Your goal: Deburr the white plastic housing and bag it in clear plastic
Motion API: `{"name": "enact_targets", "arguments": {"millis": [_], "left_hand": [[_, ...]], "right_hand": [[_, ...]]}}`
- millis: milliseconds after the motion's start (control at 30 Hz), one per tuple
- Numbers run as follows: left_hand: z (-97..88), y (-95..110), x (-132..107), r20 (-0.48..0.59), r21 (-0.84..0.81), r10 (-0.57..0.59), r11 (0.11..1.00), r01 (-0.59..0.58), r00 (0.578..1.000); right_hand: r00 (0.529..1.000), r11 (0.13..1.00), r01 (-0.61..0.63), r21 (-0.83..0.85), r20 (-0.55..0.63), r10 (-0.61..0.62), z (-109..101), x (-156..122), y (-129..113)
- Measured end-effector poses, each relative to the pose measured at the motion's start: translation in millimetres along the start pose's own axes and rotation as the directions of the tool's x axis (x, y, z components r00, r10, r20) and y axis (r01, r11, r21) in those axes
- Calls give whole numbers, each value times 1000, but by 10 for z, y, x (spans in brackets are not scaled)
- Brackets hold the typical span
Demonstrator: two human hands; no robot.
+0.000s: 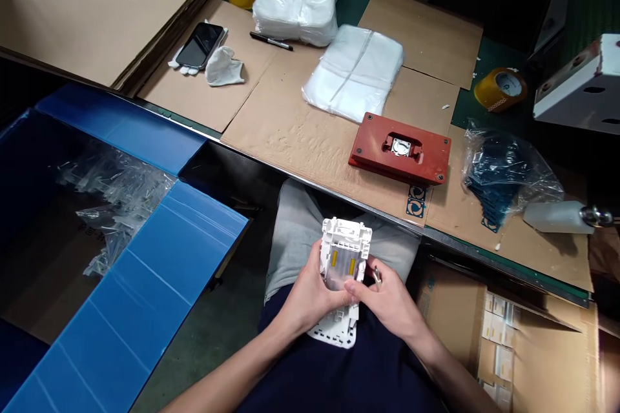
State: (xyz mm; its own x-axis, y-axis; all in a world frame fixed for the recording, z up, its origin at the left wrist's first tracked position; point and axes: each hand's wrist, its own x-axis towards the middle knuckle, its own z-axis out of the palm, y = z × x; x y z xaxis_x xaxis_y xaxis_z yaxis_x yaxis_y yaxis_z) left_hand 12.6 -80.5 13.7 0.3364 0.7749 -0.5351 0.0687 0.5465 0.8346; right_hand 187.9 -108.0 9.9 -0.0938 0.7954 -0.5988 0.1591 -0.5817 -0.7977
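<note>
Holds white plastic housing [343, 264] over lap [294, 232] with left hand [310, 293] and right hand [387, 297]. Also has small metal piece [376, 277] in right hand. Shows red fixture [372, 142] on tabletop [285, 132] ahead, with white part [401, 147] nested inside. Shows phone [199, 45] on white gloves [224, 68] farther left, plus open blue bin [159, 284] with clear plastic pieces [130, 187].

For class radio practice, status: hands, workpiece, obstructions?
Left hand, right hand gripping white rectangular plastic housing. Slim silvery metallic piece in right hand. No obstruction visible.
</note>
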Motion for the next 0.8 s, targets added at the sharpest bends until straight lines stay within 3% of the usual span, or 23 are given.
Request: {"name": "enact_targets", "arguments": {"millis": [133,400,533,633,733,800], "left_hand": [[22,75,-68,9,-2,15,1000,-15,1000],[14,9,-61,-59,36,-21,999,23,998],[-1,39,-42,-91,14,-26,1000,28,995],[-47,92,-17,-21,-98,-62,993,60,998],[-121,138,24,64,-309,-161,935,173,985],[-164,176,64,124,-404,-210,882,243,970]], "right_hand": [[999,998,-52,23,13,51,-43,-53,22],[995,993,66,-101,-63,-73,53,-32,90],[999,1000,13,26,33,-14,50,38,36],[998,994,-23,109,56,17,43,52,-35],[986,988,154,-3,61,-154,-56,70,-111],[935,912,352,-212,30,-354,-241,125,-138]]}}
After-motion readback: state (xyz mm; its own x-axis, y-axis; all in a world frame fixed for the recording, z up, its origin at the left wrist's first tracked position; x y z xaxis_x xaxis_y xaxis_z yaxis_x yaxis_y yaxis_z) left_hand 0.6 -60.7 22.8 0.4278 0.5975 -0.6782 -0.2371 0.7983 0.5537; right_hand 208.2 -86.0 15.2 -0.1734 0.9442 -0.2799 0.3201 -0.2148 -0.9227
